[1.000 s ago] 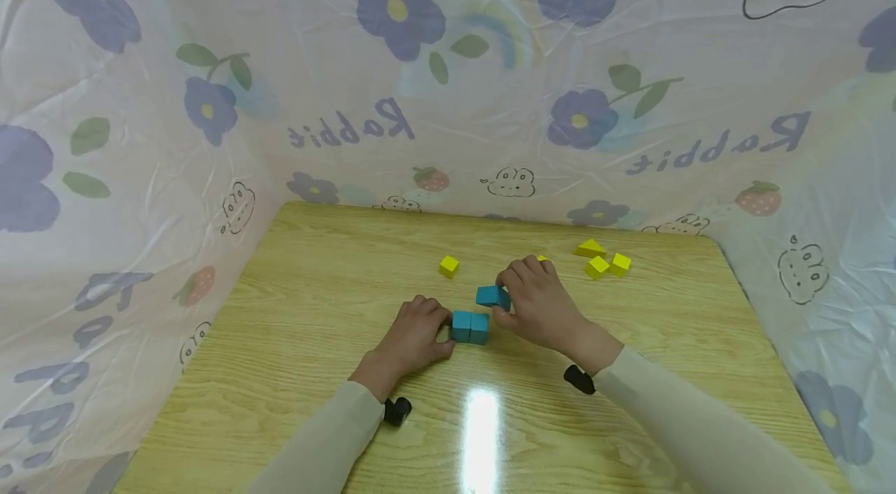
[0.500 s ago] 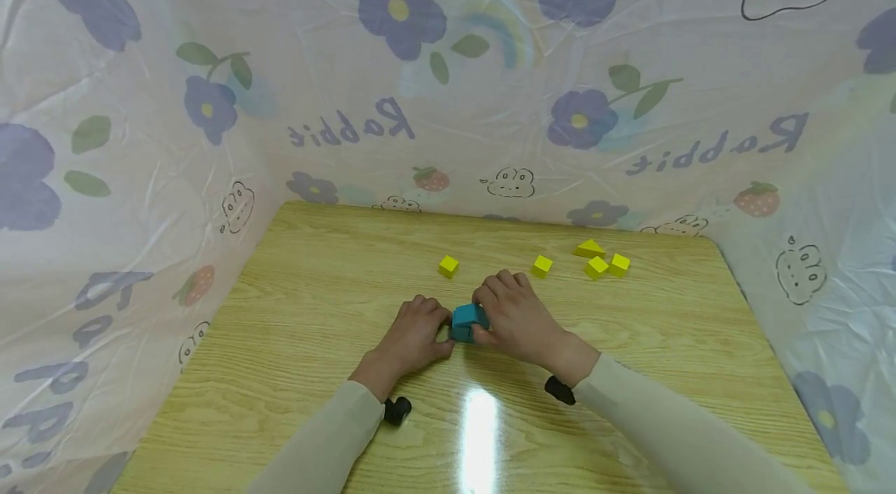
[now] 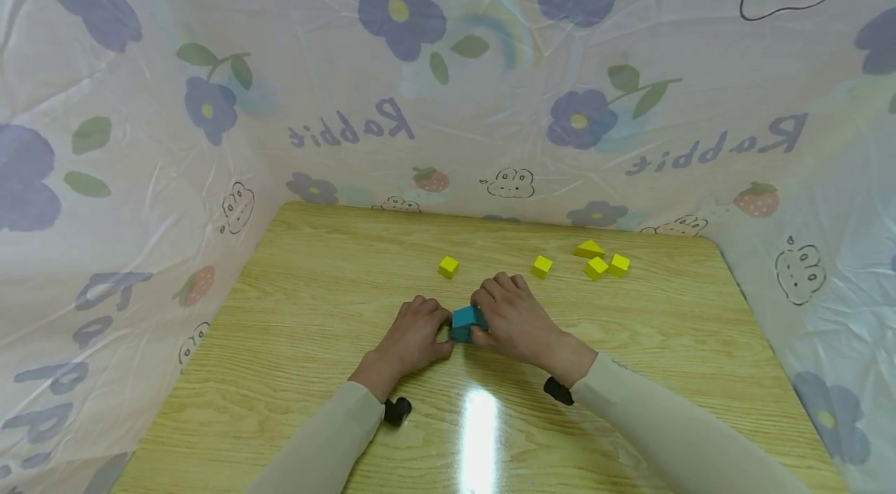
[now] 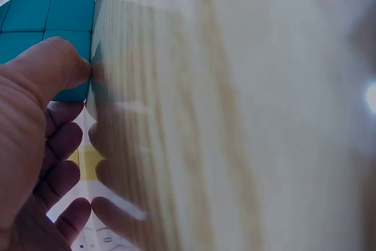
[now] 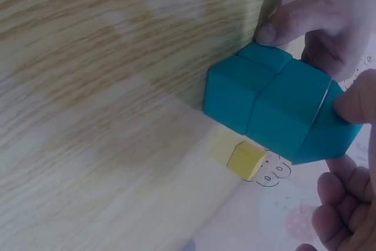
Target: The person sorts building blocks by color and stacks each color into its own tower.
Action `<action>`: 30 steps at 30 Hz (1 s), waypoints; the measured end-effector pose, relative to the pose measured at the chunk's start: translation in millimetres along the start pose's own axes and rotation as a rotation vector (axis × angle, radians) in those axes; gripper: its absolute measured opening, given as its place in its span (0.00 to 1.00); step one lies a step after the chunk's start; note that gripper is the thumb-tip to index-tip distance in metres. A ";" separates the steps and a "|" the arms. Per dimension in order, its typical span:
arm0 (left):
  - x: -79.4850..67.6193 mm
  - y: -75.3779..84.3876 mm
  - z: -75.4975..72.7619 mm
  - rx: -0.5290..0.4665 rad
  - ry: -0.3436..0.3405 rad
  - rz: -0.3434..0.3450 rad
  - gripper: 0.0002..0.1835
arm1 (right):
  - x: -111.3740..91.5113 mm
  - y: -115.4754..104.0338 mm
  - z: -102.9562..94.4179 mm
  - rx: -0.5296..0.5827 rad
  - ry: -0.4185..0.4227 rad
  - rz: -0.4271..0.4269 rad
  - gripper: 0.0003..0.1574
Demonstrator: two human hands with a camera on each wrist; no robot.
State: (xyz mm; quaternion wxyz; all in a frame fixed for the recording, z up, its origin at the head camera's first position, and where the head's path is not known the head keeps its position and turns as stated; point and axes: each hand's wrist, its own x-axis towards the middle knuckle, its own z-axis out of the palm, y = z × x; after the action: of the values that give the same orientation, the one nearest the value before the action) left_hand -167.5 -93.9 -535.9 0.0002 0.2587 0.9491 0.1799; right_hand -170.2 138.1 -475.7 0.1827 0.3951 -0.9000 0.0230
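Blue-green wooden cubes (image 5: 282, 101) stand stacked two wide and two high on the table. Atop them sits a blue-green triangular block (image 5: 329, 136), its sloped side tilted outward in the right wrist view. My right hand (image 3: 521, 320) pinches this triangular block between thumb and fingers. At the stack's left side, my left hand (image 3: 414, 336) holds the cubes with its thumb (image 4: 61, 63) pressed on a bottom one. The remaining left fingers curl behind, partly hidden by the blocks. From above, the right hand covers much of the stack.
Behind the hands lie a yellow cube (image 3: 449, 267) and another yellow cube (image 3: 542, 267). Farther right, two more yellow cubes (image 3: 597, 268) sit beside a yellow triangular block (image 3: 590, 248). Patterned cloth (image 3: 448, 89) surrounds the wooden table (image 3: 315, 261) at the back and sides.
My right hand has moved left and toward me, bringing the triangular block from behind the stack onto its top. A yellow cube behind that hand came into sight. My left hand stayed put.
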 end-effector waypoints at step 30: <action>-0.8 1.3 0.3 -0.004 0.018 0.014 0.15 | -0.4 -1.0 0.1 0.023 0.007 -0.001 0.18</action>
State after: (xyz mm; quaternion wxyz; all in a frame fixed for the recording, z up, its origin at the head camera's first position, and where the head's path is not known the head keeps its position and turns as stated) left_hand -166.2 -93.1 -535.8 -0.0091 0.2639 0.9468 0.1839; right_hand -169.3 137.6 -476.1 0.1815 0.3974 -0.8988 0.0347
